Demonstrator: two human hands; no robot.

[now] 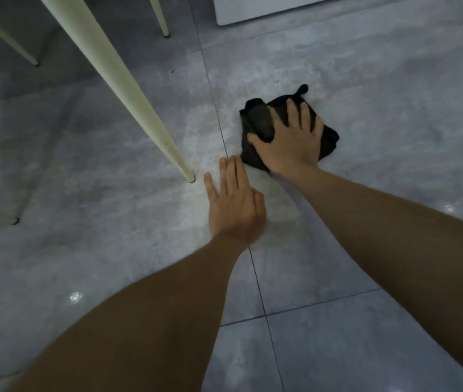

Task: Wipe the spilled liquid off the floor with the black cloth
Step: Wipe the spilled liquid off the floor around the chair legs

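A crumpled black cloth [255, 120] lies on the grey tiled floor [366, 108], right of a tile seam. My right hand [292, 140] presses flat on top of it, fingers spread, covering most of the cloth. My left hand [234, 202] rests palm down on the bare floor just in front of the cloth, fingers together and pointing away from me, holding nothing. A pale, whitish smear of liquid [196, 154] spreads over the tiles around the seam and around both hands.
A cream tapered furniture leg [128, 89] slants down to the floor just left of my left hand. More legs stand at the far left [6, 38] and at the back [161, 18]. A white cabinet base [267, 9] sits at the top right.
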